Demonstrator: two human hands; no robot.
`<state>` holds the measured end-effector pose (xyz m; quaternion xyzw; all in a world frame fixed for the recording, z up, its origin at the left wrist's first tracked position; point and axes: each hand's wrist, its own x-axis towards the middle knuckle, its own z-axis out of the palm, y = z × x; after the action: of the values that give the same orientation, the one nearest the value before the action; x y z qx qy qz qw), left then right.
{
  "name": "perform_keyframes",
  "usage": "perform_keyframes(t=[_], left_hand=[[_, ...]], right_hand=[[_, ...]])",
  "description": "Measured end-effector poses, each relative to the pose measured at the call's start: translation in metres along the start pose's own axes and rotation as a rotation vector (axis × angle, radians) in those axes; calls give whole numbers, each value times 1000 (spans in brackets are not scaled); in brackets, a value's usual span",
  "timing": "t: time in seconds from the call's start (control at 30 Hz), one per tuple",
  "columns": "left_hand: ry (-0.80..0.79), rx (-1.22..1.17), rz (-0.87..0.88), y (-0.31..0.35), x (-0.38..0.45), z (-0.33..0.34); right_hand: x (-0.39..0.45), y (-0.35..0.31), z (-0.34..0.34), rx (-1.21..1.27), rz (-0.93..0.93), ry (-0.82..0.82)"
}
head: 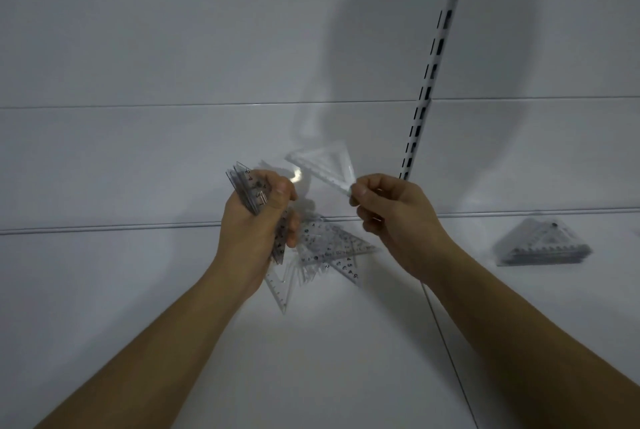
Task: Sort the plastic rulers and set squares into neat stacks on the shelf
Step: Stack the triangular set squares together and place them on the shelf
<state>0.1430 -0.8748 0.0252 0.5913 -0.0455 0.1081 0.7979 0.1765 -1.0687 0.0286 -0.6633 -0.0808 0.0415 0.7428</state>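
Both forearms came in bare from the bottom corners, converging toward frame centre, hands raised side by side but apart. Left hand was fisted, thumb up top, fingers wrapped round a bundle of set squares held edge-on. Right hand had back of hand toward camera, thumb and forefinger pinching one corner of a single clear set square.

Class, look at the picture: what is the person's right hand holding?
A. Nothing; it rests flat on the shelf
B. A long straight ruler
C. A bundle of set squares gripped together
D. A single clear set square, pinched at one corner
D: the right hand pinches one clear set square by a corner above the shelf, while the bundle is gripped in the left hand.
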Motion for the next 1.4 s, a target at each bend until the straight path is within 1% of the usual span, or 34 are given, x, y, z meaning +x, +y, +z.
perform_keyframes(t=[0.03, 0.07, 0.13, 0.2, 0.27, 0.3, 0.37, 0.43, 0.5, 0.57, 0.73, 0.93, 1.07, 1.17, 1.3, 1.37, 1.4], left_hand=[[-10, 13, 6, -1, -1, 0], [-16, 36, 9, -2, -2, 1], [-2, 105, 11, -5, -3, 2], [57, 117, -4, -7, -2, 1], [71, 66, -12, -5, -1, 0], [60, 42, -15, -4, -1, -1], [39, 22, -26, 0, 0, -4], [37, 50, -32, 2, 2, -6], [24, 92, -20, 2, 3, -9], [5, 79, -36, 1, 4, -9], [6, -14, -105, 6, 1, -6], [57, -37, -251, 3, 2, -3], [50, -63, -255, 1, 0, -4], [47, -80, -232, 1, 0, -5], [28, -136, -133, 1, 0, -6], [19, -158, -117, -1, -1, -4], [5, -144, -119, -1, -2, -1]], right_hand=[[-4, 1, 6, 33, 14, -41], [-8, 3, 12, 11, 17, -79], [-14, 7, 24, -112, -2, -120], [-17, 11, 33, -183, -20, -120], [-17, 13, 36, -269, -67, -90], [-15, 16, 34, -371, -106, -64], [-10, 19, 27, -671, -189, 3], [-4, 23, 17, -957, -213, 23], [1, 27, 8, -1157, -125, -39], [4, 27, 3, -1218, -38, -84], [6, 23, -3, -1062, -6, -80], [14, 23, -10, -945, -39, 25], [15, 19, -17, -812, -11, 3], [16, 9, -25, -629, 8, 11], [13, -4, -30, -316, 24, 37], [10, -6, -25, -148, 43, 13], [8, -5, -21, -101, 43, -14]])
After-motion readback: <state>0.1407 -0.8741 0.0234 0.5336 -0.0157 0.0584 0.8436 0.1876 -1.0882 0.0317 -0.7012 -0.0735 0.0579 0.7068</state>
